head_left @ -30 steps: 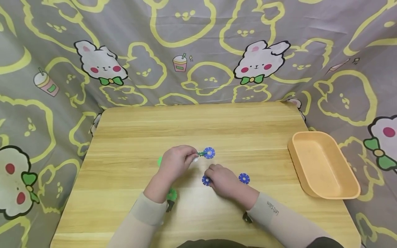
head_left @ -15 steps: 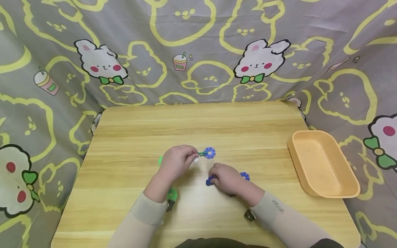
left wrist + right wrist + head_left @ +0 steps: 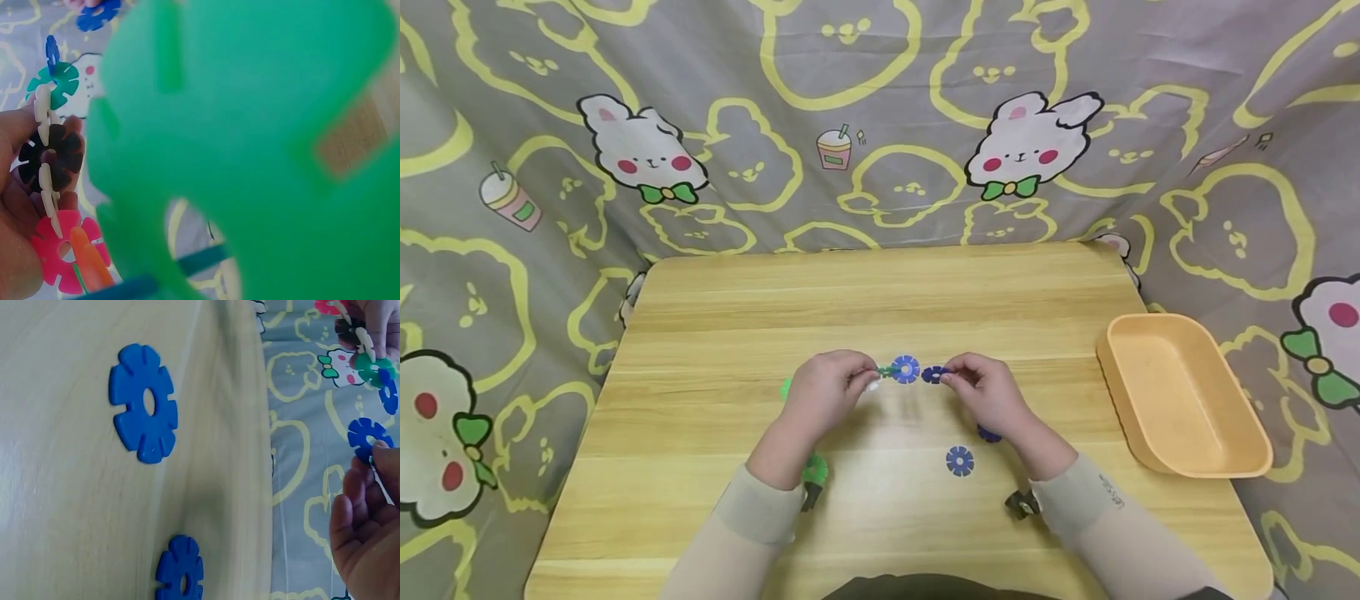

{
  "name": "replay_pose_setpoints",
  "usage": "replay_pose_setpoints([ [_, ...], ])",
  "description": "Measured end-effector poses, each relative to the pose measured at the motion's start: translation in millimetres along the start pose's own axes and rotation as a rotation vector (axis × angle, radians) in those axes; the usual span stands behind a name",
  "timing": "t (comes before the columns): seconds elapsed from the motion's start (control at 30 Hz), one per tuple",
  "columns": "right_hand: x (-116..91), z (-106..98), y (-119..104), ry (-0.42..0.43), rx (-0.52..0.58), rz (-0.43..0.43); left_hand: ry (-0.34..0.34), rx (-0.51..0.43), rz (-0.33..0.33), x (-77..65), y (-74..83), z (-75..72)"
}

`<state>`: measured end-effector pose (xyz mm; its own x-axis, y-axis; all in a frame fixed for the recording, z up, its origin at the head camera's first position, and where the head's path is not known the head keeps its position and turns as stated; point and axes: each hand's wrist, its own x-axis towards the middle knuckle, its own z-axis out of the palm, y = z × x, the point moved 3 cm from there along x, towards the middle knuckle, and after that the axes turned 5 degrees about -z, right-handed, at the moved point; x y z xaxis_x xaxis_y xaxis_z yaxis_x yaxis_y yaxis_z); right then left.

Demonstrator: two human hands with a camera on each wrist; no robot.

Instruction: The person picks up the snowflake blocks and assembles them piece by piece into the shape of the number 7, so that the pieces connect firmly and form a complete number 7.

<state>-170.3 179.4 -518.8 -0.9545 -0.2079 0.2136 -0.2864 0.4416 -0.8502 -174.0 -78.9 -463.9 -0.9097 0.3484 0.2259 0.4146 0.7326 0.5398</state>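
My left hand point(image 3: 831, 387) grips a chain of interlocking flower-shaped plastic discs. In the left wrist view its fingers lie behind a black disc point(image 3: 67, 147) with white discs slotted on either side. A green disc point(image 3: 65, 94) and an upright blue disc point(image 3: 906, 359) form the chain's free end; a pink disc point(image 3: 47, 250) sits lower down. Another green disc point(image 3: 137, 137) fills much of that view, close to the camera. With thumb and fingers my right hand point(image 3: 994, 396) pinches a single blue disc point(image 3: 359, 436), held just right of the chain's blue end with a small gap between.
Two loose blue discs lie on the wooden table point(image 3: 880, 300): a nearer one point(image 3: 951, 461) and another point(image 3: 988, 436) partly behind my right wrist. An orange plastic bin point(image 3: 1172, 400) stands at the table's right edge. A patterned curtain point(image 3: 910, 75) surrounds the back and sides.
My right hand has moved up and to the right, bringing the pinched blue disc level with the chain's end. A loose blue disc is uncovered beneath it. My left hand stays in place.
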Motion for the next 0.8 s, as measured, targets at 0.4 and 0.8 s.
replay_pose_setpoints([
  [0.4,-1.8,-5.4,-11.5,0.087,0.076,-0.102,-0.001,-0.011,0.026,-0.1,-0.1,1.4],
  [0.8,-1.6,-5.8,-14.7,0.088,0.069,-0.173,-0.018,0.007,0.027,-0.5,0.6,0.8],
])
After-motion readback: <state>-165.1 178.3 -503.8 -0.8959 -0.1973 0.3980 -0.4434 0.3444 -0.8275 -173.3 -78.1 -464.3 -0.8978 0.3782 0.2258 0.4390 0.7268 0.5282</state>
